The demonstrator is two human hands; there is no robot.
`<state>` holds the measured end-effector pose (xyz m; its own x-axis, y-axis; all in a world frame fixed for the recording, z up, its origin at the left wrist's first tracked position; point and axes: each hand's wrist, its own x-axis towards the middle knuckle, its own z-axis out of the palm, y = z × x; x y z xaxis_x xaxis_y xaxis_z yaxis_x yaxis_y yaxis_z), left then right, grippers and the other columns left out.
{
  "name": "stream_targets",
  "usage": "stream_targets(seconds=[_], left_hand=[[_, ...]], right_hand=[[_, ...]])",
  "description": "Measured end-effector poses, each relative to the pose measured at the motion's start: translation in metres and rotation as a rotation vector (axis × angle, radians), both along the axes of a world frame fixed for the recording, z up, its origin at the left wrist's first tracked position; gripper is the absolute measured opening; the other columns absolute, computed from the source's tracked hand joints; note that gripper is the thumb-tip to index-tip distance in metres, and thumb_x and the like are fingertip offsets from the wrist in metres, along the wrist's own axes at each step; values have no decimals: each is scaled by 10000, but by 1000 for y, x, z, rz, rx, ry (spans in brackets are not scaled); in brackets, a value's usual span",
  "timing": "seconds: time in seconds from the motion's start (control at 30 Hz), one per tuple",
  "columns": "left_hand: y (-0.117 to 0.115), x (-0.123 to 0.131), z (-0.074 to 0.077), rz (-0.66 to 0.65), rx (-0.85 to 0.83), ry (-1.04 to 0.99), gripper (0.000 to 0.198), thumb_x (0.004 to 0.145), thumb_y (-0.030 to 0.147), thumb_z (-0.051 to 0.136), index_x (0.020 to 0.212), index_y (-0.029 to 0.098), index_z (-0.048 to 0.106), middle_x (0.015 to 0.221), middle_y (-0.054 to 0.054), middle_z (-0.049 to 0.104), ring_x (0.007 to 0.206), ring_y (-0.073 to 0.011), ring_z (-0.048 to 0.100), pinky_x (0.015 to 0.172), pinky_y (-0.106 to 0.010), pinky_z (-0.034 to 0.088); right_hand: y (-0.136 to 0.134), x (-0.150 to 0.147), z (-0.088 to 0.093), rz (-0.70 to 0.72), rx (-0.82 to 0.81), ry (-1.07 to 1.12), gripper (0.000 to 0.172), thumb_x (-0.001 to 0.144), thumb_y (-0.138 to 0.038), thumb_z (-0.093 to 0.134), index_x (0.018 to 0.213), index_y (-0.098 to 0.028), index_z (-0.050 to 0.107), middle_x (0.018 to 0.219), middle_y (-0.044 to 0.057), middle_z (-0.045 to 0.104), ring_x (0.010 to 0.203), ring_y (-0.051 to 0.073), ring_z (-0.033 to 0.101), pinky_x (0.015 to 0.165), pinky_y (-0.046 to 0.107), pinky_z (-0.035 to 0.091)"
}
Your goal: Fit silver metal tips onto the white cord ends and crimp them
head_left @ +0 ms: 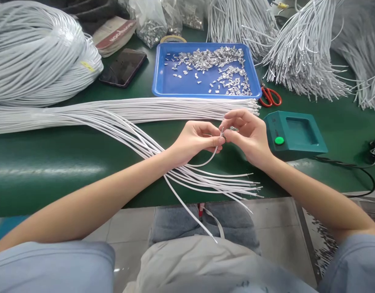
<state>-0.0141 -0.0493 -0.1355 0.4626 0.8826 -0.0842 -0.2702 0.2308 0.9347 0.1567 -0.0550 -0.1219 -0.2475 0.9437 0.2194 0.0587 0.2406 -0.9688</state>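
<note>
Pinched between the thumb and fingers of my left hand (202, 136) is the end of a white cable (212, 158), which curves up from a loose group of cables (187, 175) with stripped tips. My right hand (247, 136) meets it there, thumb and index finger closed at the cable tip. Some small metal terminals (234, 128) show among the right fingers; exactly how they sit is partly hidden. Behind both hands a long bundle of white cables (163, 109) lies across the green table.
A blue tray (155, 77) with many metal terminals stands beyond the bundle. Red-handled scissors (270, 97) and a teal device with a green button (294, 136) are on the right. A phone (123, 67), a big cable coil (38, 53) and finished-looking wire bundles (306, 53) lie farther back.
</note>
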Motion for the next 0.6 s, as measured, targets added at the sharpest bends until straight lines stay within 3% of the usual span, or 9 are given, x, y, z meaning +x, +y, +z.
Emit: stream_targets(seconds=[0.43, 0.6], left_hand=[[0, 0, -3, 1, 22, 15, 380, 566, 348, 931, 719, 102, 684, 618, -2, 671, 579, -108, 654, 568, -219, 557], [1, 1, -1, 17, 7, 18, 372, 591, 352, 921, 717, 96, 682, 620, -2, 667, 573, -103, 654, 566, -211, 564]], right_hand=[[1, 0, -1, -13, 27, -47, 170, 741, -182, 608, 900, -230, 576, 677, -47, 540, 627, 91, 558, 542, 228, 490], [2, 2, -3, -71, 75, 1, 145, 780, -204, 612, 923, -225, 596, 773, -21, 594, 756, 115, 624, 576, 225, 509]])
